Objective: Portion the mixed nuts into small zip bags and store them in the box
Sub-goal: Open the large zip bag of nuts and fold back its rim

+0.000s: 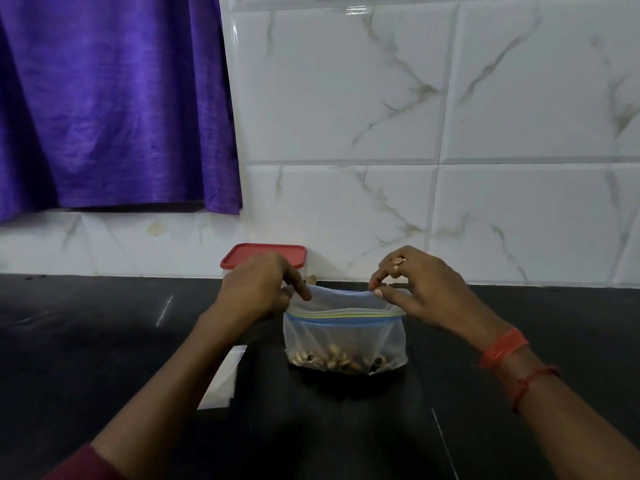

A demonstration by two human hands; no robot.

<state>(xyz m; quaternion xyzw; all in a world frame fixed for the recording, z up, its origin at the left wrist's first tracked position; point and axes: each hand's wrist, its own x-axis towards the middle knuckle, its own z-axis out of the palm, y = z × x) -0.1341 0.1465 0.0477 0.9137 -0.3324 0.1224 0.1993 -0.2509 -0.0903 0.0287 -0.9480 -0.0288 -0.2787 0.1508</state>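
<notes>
One marble-patterned tiled wall (415, 98) filled the far side, with one purple curtain (104, 98) hanging over its left part. One black counter (86, 341) ran below both.

One clear zip bag (344, 337), with a blue and yellow seal strip, stood upright on the counter at mid-scene. Its far lip was raised above the near lip.

Two bare hands held that far lip. The left hand (256, 292) pinched its left end and the right hand (426, 292) its right end, each between thumb and fingers (379, 292).

One clear box (263, 258) with a red lid stood far behind the left hand, against the wall and partly hidden.

One flat pale plastic sheet (223, 379) lay near left, beside the left forearm.

One portion of mixed nuts (343, 363) lay in the bag's bottom.

Two red bands (504, 348) circled the right wrist.

One ring (397, 263) sat on a right finger.
</notes>
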